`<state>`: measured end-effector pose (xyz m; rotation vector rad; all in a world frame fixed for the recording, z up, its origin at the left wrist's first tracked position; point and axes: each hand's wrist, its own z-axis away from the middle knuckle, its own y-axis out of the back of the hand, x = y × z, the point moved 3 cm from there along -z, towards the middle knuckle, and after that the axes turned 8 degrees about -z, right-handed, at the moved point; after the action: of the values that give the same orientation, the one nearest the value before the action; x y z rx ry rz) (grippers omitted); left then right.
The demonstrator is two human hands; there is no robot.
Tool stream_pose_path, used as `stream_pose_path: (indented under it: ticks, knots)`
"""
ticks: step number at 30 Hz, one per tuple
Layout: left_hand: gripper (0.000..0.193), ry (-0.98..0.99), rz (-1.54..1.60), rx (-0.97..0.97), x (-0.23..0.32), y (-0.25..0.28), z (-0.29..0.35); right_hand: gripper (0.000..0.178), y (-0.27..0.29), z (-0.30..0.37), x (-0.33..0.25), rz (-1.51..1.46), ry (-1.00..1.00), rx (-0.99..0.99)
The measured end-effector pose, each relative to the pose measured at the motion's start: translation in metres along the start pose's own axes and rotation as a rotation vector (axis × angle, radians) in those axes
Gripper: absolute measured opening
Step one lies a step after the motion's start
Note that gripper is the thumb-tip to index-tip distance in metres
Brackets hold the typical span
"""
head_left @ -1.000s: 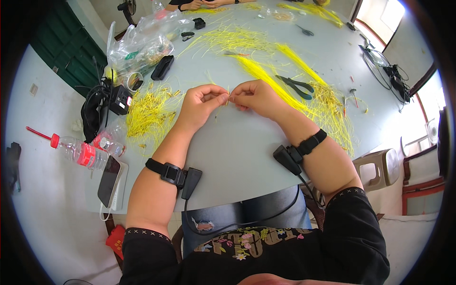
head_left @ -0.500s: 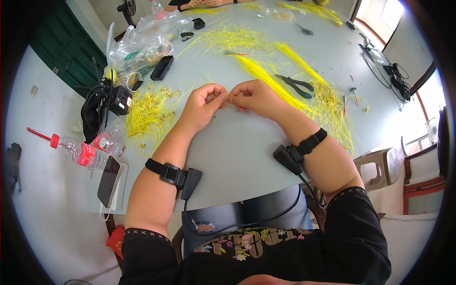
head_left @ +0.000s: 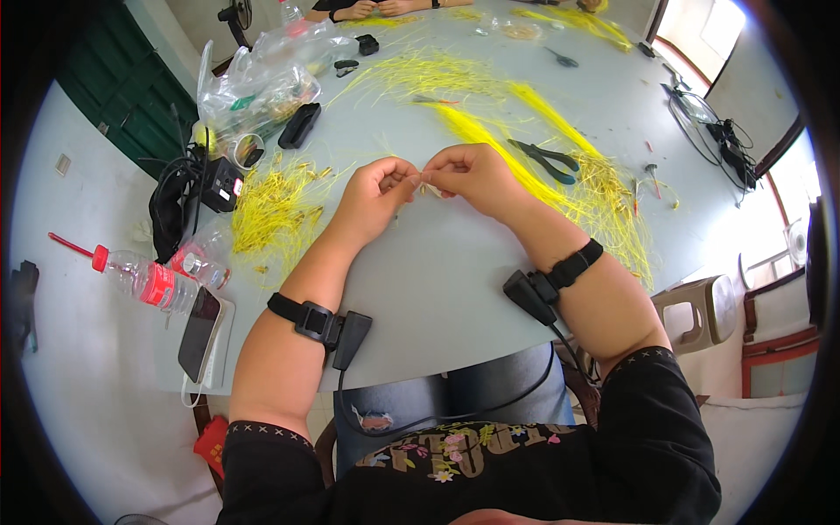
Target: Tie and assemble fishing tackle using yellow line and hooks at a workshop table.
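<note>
Over the near part of the grey table, my left hand and my right hand meet fingertip to fingertip. Both are closed in a pinch. A tiny yellowish piece shows between the fingertips, too small to name. Left of my left hand lies a tangled heap of yellow strands with golden bits at the ends. Beyond my right hand runs a straight yellow strand bundle. Dark-handled pliers lie partly across the strands, jaws apart.
At the left are a plastic bottle, a phone, a black box with cables and clear plastic bags. Scissors lie farther back. A black cable coil sits at right. Another person's hands work across the table.
My right hand has shifted slightly, its fingers straighter, and the fingertips have moved a little around the tiny piece. My left hand stays nearly where it was, still pinching.
</note>
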<state>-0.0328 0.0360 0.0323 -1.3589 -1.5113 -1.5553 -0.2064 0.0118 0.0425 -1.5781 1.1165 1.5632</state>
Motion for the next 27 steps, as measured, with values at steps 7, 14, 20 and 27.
stream_pose_path:
  ticks: [7, 14, 20, 27]
  knots:
    - [0.014, -0.007, -0.003, 0.028, -0.002, -0.001, 0.000, 0.010, 0.003, -0.001, 0.007, 0.046, 0.010, -0.008]
    - [0.016, -0.026, 0.079, 0.050, 0.006, 0.002, 0.002, 0.011, 0.002, -0.002, 0.011, 0.072, 0.039, 0.002]
    - [0.014, -0.020, 0.095, 0.067, 0.005, 0.001, 0.003, 0.012, 0.001, -0.001, 0.008, 0.137, -0.005, -0.021]
    - [0.009, -0.008, 0.036, 0.096, 0.007, 0.001, 0.003, 0.010, 0.003, -0.002, 0.014, 0.056, 0.031, -0.043]
